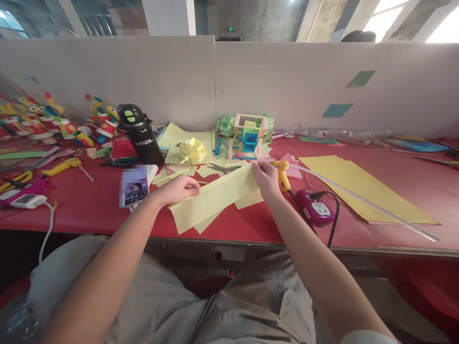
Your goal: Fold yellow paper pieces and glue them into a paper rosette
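A long strip of pale yellow paper [218, 193] stretches between my two hands, tilted up toward the right. My right hand [267, 177] pinches its upper right end, thumb on top. At the left end, my left hand [182, 188] has its fingers closed on the strip's edge. More yellow paper pieces [249, 199] lie beneath the strip. Just behind it are scissors [224, 167], partly covered by paper. A yellow hot glue gun [282, 174] with a long clear glue stick [362, 203] rests beside my right hand. A folded yellow paper pinwheel shape [192, 150] stands behind my left hand.
A phone [135, 185] leans at the left, before a black bottle [141, 136]. A purple power socket [317, 208] with cables sits at right, near large yellow sheets [358, 186]. Behind stands a wooden frame with coloured paper [249, 136]. Toy figures [46, 122] crowd the far left.
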A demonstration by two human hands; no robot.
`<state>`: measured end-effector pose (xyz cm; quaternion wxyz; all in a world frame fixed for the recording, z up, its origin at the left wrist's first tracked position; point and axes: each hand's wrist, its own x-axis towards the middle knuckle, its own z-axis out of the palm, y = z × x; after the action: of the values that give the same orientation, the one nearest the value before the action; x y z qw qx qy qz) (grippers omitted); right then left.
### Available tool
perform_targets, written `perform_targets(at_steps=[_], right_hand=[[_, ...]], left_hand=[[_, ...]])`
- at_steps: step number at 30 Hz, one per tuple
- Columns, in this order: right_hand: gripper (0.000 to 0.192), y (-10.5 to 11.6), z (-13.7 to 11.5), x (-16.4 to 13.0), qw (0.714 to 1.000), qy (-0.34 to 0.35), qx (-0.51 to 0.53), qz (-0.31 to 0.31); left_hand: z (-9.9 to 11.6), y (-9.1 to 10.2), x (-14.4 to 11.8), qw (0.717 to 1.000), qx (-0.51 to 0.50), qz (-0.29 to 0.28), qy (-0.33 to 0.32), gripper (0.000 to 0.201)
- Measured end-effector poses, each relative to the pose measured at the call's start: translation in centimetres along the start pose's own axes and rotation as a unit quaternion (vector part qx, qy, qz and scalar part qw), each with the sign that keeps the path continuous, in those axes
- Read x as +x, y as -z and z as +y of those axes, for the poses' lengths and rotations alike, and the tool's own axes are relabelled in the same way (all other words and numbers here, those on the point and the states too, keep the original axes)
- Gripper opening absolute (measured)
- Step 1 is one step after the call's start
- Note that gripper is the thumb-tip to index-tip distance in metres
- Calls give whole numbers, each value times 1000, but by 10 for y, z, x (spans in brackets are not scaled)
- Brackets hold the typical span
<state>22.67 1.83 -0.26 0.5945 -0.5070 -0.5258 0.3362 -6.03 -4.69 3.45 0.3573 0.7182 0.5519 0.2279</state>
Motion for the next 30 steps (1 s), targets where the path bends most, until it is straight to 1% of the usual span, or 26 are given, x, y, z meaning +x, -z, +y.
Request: perform_targets(at_steps=[3, 8, 10, 12, 15, 19, 22, 25, 27, 30], right_hand=[[40, 0, 1, 1, 1000, -6, -6, -1], [39, 2, 2, 2, 1000, -9, 6, 6], [38, 2, 2, 3, 1000, -10, 11, 7], [38, 2, 3, 2, 1000, -11, 6, 3], [40, 0, 5, 3, 1000, -12, -8, -2], [39, 0, 9, 3, 999, -25, -20, -5], [35, 0, 13, 4, 998, -49, -21, -31], [35, 0, 16, 4, 995, -64, -3, -72], [39, -1, 16, 5, 994, -62, 15, -90], [50, -1, 11, 4, 992, -67, 30, -99]], left_hand=[[-3, 5, 0, 1000, 30, 2, -1, 29], [-9, 15, -1, 998, 55, -3, -22, 30], [-13, 19, -1, 997, 69, -7, -18, 31], [-18, 22, -1, 997, 75, 6, -10, 31], [-23, 25, 0, 997, 79, 26, -7, 31], [-25, 25, 1, 996, 91, 13, -9, 32], [-28, 25, 1, 996, 85, 17, -8, 29], [-33, 26, 0, 997, 68, 42, -2, 27], [-36, 28, -1, 996, 73, 46, 8, 27], [-39, 30, -3, 995, 93, 41, 17, 30]])
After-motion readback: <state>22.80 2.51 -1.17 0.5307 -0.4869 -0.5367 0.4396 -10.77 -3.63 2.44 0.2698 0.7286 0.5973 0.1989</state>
